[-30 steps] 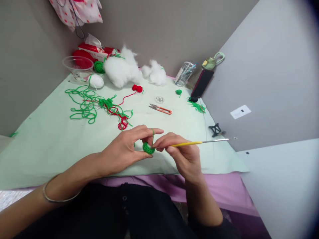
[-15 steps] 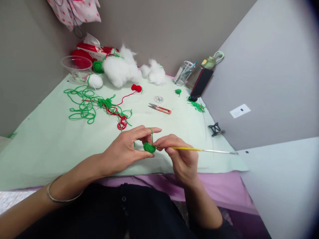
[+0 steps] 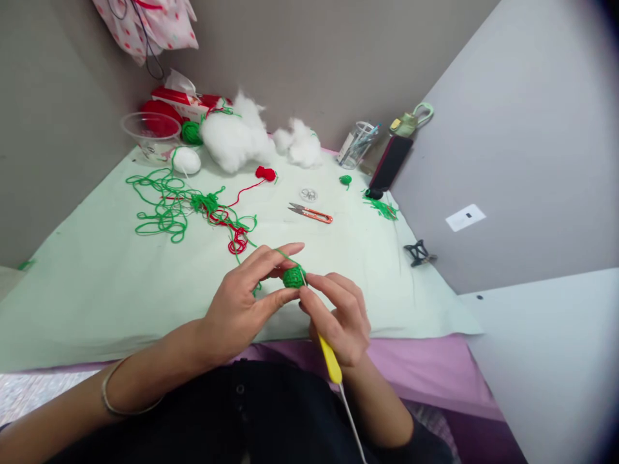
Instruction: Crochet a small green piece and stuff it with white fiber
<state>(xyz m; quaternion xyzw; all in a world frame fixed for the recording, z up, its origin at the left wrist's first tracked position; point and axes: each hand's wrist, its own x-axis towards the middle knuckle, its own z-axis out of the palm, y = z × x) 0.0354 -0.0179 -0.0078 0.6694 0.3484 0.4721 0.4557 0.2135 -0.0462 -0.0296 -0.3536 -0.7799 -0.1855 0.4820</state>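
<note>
A small round green crochet piece (image 3: pixel 294 278) is pinched between the thumb and fingers of my left hand (image 3: pixel 244 299). Green yarn runs from the piece over my left index finger, which is stretched out. My right hand (image 3: pixel 341 316) grips a crochet hook (image 3: pixel 329 358) with a yellow handle and metal shafts at both ends. The hook's upper tip is at the right side of the green piece; whether it passes through a stitch I cannot tell. The lower shaft points down toward my dark clothing.
Tangled green yarn (image 3: pixel 167 209) and red yarn (image 3: pixel 236 241) lie left of centre. Orange-handled thread snips (image 3: pixel 312 213) and a small clear round container (image 3: pixel 308 194) are ahead. Behind stand white stuffing (image 3: pixel 235 138), a clear tub (image 3: pixel 152 138), a pen cup (image 3: pixel 356 145) and a phone (image 3: pixel 391 162).
The crochet hook has swung from pointing right to pointing down toward me. My right hand has turned with it, and the green piece has tilted and risen slightly.
</note>
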